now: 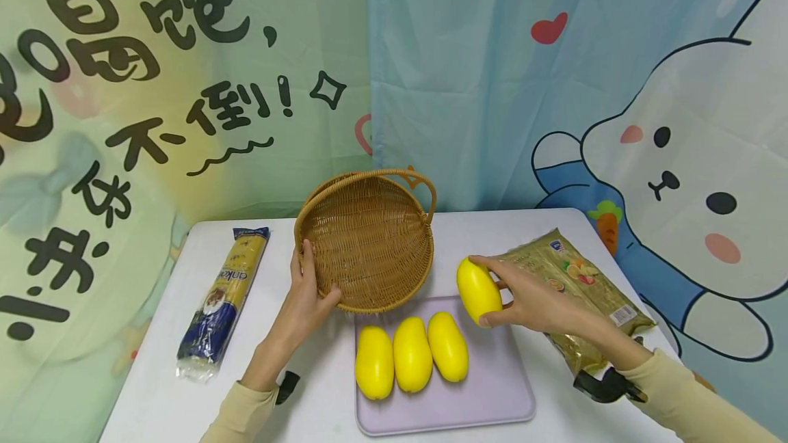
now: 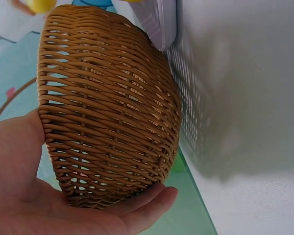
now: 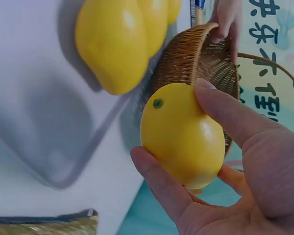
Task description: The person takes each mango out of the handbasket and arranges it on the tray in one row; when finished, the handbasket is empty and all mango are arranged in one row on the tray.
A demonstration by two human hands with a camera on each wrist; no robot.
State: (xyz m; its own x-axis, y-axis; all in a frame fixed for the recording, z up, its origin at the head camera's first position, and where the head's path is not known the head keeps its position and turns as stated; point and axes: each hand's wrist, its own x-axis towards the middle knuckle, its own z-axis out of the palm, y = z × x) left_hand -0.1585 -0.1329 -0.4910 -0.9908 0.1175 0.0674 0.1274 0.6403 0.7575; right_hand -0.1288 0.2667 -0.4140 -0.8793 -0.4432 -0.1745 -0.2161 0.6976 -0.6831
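My left hand (image 1: pixel 306 299) grips the left rim of a round brown wicker basket (image 1: pixel 372 245) with a hooped handle. The basket is tilted, its open side facing the head camera, and its woven outer side (image 2: pixel 110 107) fills much of the left wrist view. My right hand (image 1: pixel 532 296) holds a yellow mango (image 1: pixel 479 290) between thumb and fingers, above the tray's right back corner. A small green stem spot shows on this mango in the right wrist view. Three more yellow mangoes (image 1: pixel 412 354) lie side by side on a pale purple tray (image 1: pixel 498 381).
A long blue and gold pasta packet (image 1: pixel 224 299) lies on the white table (image 1: pixel 154 354) at the left. At the right lies a gold bag with fruit pictures (image 1: pixel 585 279), partly behind my right hand. Printed curtains (image 1: pixel 455 87) hang behind the table.
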